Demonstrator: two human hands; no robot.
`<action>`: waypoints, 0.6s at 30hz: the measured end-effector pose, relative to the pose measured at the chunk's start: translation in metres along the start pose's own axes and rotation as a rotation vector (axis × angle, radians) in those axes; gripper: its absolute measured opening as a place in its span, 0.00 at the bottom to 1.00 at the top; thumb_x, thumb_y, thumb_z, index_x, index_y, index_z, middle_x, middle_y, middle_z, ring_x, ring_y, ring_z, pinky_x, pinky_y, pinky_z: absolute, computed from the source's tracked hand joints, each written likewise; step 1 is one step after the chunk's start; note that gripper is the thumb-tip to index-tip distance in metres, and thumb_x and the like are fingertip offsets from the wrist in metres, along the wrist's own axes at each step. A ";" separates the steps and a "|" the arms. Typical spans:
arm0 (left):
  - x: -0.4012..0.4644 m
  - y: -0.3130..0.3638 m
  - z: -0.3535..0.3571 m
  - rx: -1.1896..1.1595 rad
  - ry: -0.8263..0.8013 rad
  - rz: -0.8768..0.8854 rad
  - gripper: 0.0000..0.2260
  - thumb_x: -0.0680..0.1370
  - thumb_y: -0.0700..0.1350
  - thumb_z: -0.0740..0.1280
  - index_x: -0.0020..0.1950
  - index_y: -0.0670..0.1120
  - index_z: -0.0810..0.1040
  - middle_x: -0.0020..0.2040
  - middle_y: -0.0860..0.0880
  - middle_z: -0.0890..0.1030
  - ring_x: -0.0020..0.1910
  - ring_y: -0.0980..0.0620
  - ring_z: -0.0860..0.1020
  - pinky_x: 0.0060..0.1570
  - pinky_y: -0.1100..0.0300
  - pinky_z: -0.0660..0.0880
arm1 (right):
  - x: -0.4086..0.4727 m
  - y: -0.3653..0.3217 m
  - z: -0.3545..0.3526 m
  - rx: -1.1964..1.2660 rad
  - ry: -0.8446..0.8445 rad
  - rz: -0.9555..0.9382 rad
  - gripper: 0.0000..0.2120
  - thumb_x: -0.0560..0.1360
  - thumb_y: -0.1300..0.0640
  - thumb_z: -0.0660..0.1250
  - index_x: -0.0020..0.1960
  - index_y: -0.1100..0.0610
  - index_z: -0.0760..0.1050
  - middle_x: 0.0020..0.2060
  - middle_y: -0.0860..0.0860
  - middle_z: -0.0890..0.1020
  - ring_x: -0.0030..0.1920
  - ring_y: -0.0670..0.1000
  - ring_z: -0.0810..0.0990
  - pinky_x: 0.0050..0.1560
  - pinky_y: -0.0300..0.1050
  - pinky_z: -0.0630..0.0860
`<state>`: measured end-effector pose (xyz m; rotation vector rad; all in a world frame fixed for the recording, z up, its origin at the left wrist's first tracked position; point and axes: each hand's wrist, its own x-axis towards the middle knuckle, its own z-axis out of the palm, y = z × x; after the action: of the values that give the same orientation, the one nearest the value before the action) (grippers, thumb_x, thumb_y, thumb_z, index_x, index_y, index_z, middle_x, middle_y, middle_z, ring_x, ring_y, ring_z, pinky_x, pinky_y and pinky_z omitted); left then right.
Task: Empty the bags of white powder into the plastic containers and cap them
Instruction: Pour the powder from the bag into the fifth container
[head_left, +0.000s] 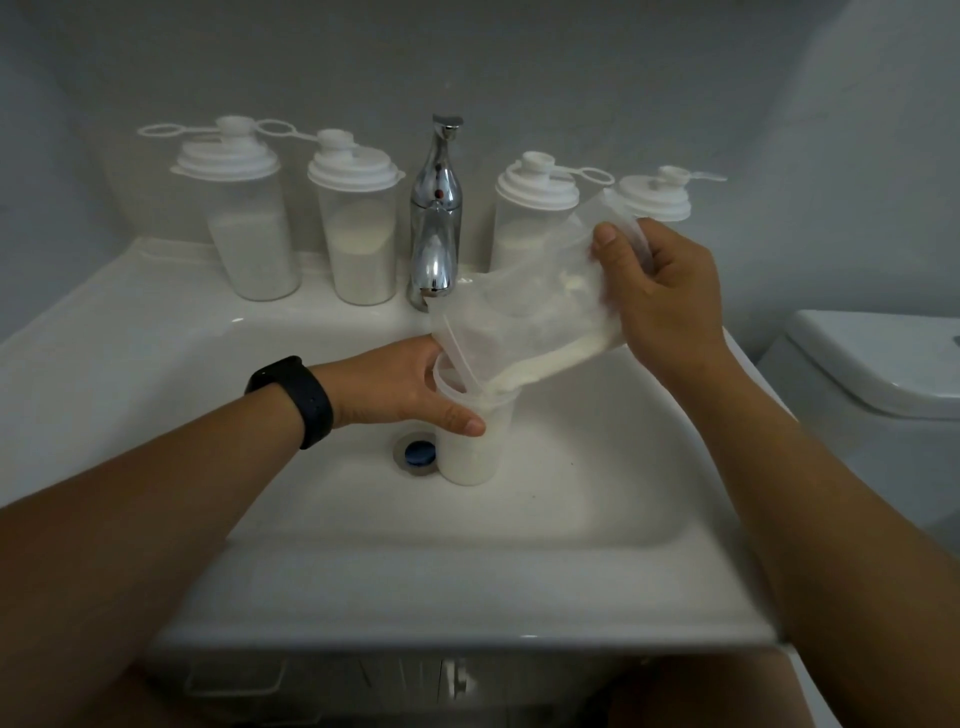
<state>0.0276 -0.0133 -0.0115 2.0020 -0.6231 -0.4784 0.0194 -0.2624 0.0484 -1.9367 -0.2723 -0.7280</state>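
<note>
One open container (470, 441) is being filled; it stands in the sink basin (322, 499) just beside the drain (415, 453), already well loaded with white powder. It is steadied by the left hand (400, 387), whose grip is curled round the upper wall just under the rim, thumb at the front. A watch (293, 397) is worn on that wrist. The bag (524, 322) is held tilted above and right of the container, its mouth laid over the rim so the powder (550, 358) is fed down along the lower fold. The raised bottom end of the bag is pinched by the right hand (670, 301), thumb on the near face, fingers behind. Step judged: pour mid-way, a fair amount of powder left in the bag. Next move judged: bag bottom to be lifted higher and shaken out while the mouth is kept inside the rim, then a lid fitted; no loose lid can be seen. Spill risk is judged to be at the rim. Further back, four capped containers are lined along the sink's rear ledge, two (254, 223) (358, 223) left of the tap (436, 213) and two (535, 213) (657, 195) right of it; the far-right one is mostly hidden behind the bag. A toilet cistern (878, 364) is seen at the right edge.
</note>
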 end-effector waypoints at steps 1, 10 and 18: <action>0.000 0.000 0.000 0.001 0.003 -0.002 0.29 0.68 0.48 0.79 0.67 0.54 0.75 0.59 0.61 0.84 0.60 0.60 0.81 0.60 0.65 0.76 | 0.000 0.000 0.000 0.001 0.004 -0.005 0.15 0.82 0.54 0.67 0.42 0.63 0.79 0.29 0.45 0.73 0.29 0.40 0.70 0.33 0.32 0.67; 0.000 0.001 0.000 -0.003 -0.002 -0.002 0.27 0.71 0.42 0.79 0.66 0.56 0.75 0.59 0.62 0.84 0.60 0.62 0.81 0.58 0.68 0.76 | -0.001 -0.003 -0.004 0.003 -0.028 -0.051 0.16 0.82 0.54 0.67 0.44 0.67 0.79 0.32 0.51 0.75 0.30 0.41 0.70 0.33 0.33 0.67; 0.000 0.001 0.001 0.004 0.001 -0.003 0.29 0.68 0.47 0.80 0.67 0.56 0.75 0.60 0.61 0.83 0.61 0.62 0.80 0.58 0.68 0.76 | 0.000 -0.004 -0.006 0.028 -0.064 -0.071 0.15 0.83 0.54 0.67 0.41 0.62 0.78 0.30 0.44 0.73 0.31 0.41 0.69 0.33 0.33 0.66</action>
<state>0.0267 -0.0141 -0.0109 2.0069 -0.6204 -0.4783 0.0152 -0.2661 0.0530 -1.9338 -0.3903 -0.7061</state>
